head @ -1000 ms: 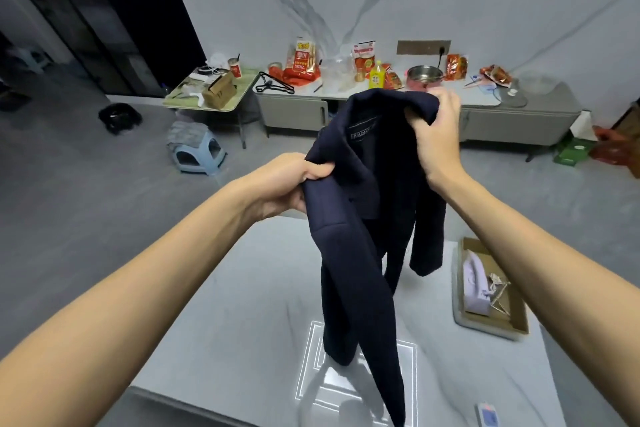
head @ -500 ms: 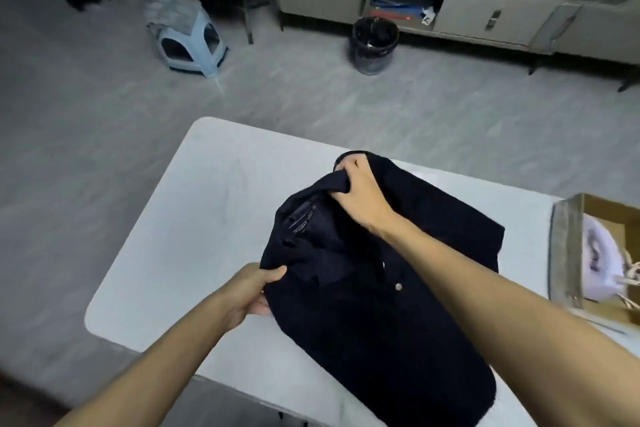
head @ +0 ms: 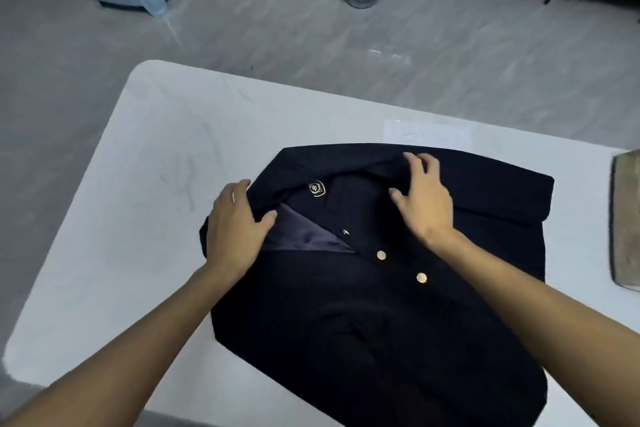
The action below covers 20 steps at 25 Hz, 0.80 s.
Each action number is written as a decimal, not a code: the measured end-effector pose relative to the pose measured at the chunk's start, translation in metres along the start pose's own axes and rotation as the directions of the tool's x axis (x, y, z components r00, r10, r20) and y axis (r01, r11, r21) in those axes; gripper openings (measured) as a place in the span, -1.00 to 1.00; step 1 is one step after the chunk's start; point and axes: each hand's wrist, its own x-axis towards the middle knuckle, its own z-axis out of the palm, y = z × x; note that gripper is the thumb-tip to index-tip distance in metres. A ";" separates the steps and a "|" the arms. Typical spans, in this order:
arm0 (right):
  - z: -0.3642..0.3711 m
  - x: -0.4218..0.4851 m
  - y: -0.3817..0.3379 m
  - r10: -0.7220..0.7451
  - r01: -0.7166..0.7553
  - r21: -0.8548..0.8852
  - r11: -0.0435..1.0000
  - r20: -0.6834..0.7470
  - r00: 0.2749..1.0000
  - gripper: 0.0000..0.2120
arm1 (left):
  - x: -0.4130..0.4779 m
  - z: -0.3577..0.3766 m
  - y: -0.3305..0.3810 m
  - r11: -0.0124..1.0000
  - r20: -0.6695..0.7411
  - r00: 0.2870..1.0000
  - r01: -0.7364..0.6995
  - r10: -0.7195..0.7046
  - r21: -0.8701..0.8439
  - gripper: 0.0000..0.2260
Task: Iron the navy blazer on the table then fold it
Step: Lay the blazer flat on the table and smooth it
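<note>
Two grips spread open, left grip, right grip, pressing navy blazer, tray contents unseen

The light is dim and cool; the table is the brightest surface, with a pale patch of light near its far edge. Beyond the table everything is blurred (the wide lens also bends its edges).

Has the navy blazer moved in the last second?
Yes, downward: a second ago the navy blazer hung above the white table; now it lies flat on it, the left hand and right hand resting on top.
</note>
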 end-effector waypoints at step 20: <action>0.047 -0.054 0.080 -0.363 0.381 -0.168 0.909 0.130 0.923 -0.40 | 0.081 0.059 0.007 0.394 0.399 0.631 -0.751 0.666 0.530 -0.38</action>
